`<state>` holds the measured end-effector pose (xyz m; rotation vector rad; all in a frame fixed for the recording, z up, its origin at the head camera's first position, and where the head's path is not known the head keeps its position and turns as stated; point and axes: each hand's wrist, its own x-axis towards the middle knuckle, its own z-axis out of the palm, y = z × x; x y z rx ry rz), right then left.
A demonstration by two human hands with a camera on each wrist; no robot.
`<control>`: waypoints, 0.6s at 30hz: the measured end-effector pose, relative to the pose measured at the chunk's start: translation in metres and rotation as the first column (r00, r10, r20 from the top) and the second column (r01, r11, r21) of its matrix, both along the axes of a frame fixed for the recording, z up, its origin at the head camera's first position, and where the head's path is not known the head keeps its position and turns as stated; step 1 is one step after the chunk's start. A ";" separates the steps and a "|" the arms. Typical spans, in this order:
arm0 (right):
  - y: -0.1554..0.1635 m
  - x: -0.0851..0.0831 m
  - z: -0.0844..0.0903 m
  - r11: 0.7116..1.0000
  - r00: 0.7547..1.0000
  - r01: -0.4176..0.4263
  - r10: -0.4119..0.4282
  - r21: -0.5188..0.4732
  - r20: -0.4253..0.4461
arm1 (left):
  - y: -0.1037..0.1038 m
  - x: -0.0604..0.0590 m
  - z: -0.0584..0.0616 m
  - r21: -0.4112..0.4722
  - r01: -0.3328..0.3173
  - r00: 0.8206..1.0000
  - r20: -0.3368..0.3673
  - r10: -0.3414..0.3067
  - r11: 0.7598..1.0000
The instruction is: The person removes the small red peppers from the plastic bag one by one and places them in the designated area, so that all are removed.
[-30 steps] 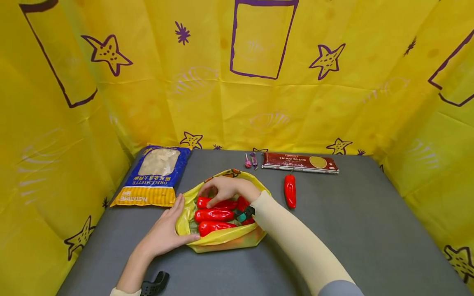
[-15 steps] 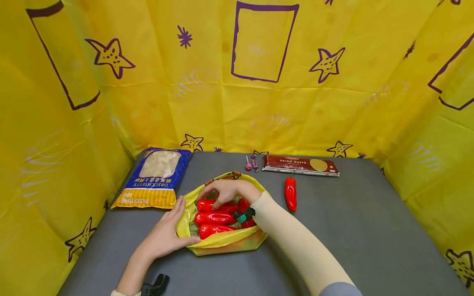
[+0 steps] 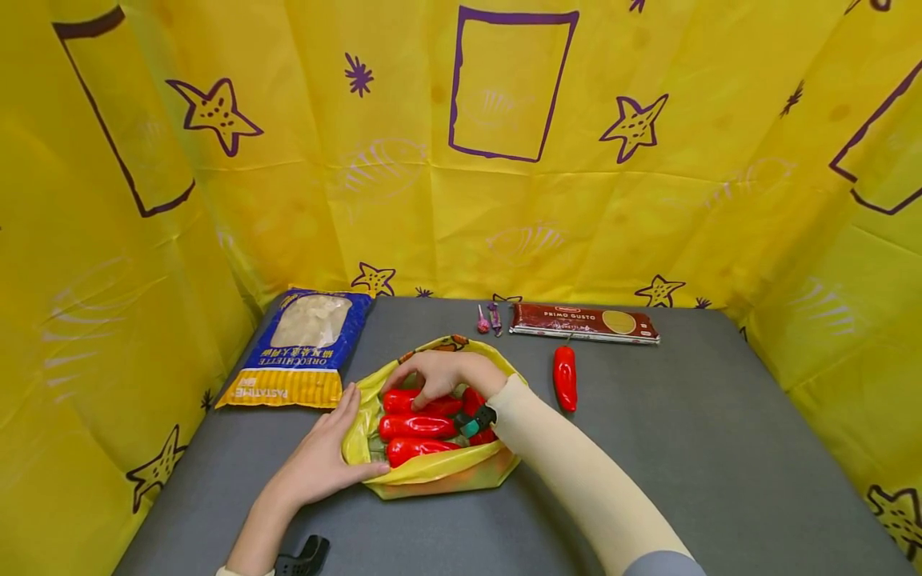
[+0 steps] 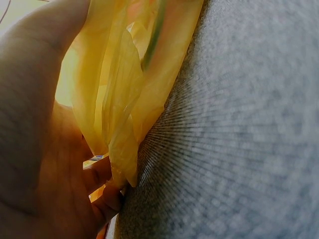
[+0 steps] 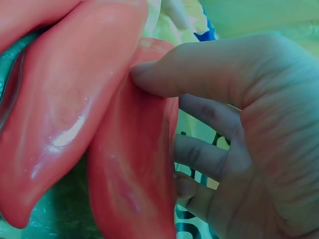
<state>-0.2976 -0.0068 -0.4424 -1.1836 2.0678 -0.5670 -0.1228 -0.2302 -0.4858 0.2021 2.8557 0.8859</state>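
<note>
A yellow bag [image 3: 439, 474] stands with its mouth spread, holding several glossy red chili peppers [image 3: 418, 426]. My left hand [image 3: 322, 456] holds the bag's left end, thumb over the near rim and fingers along the left side. In the left wrist view the folded yellow plastic [image 4: 119, 109] lies within the curve of that hand. Inside the bag, my right hand [image 3: 439, 372] grips the farthest pepper. The right wrist view has the thumb on this red pepper [image 5: 132, 144] and the fingers behind it, beside another pepper [image 5: 75, 99].
One red pepper [image 3: 565, 378] lies on the grey table [image 3: 684, 448] right of the bag. Behind it is a brown biscuit pack [image 3: 583, 322], with a lollipop [image 3: 483, 322] and a purple candy [image 3: 495, 318] beside that. A blue orecchiette bag [image 3: 288, 352] lies at the left.
The head view has tilted slightly, so everything sits a little lower in it. Both hands keep their places on the bag and the pepper.
</note>
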 end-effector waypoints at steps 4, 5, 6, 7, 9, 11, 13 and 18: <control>0.001 0.000 0.003 1.000 0.999 -0.011 0.011 0.005 -0.051 | 0.000 0.000 0.000 0.001 0.001 1.000 -0.004 -0.001 1.000; 0.001 0.000 0.004 1.000 0.998 -0.015 0.016 0.007 -0.066 | 0.000 0.000 0.000 0.000 0.001 1.000 -0.007 -0.001 1.000; 0.002 0.001 0.005 1.000 0.996 -0.022 0.023 0.009 -0.084 | 0.000 0.000 0.000 -0.001 0.001 1.000 -0.009 -0.001 1.000; 0.002 0.001 0.006 1.000 0.994 -0.029 0.030 0.010 -0.103 | 0.000 0.000 0.000 -0.002 0.001 1.000 -0.011 -0.001 1.000; 0.004 0.002 0.009 0.999 0.989 -0.046 0.048 0.015 -0.139 | 0.000 0.000 0.000 -0.002 0.002 1.000 -0.012 -0.002 1.000; 0.006 0.002 0.012 0.998 0.984 -0.059 0.061 0.017 -0.166 | 0.000 0.000 0.000 -0.001 0.004 1.000 -0.010 -0.004 1.000; 0.009 0.004 0.015 0.998 0.982 -0.055 0.059 0.022 -0.181 | 0.001 0.000 0.001 0.000 0.006 1.000 -0.007 -0.006 1.000; 0.020 0.006 0.023 1.000 0.984 -0.020 0.022 0.014 -0.176 | 0.000 0.000 0.000 -0.008 0.004 1.000 -0.004 -0.004 1.000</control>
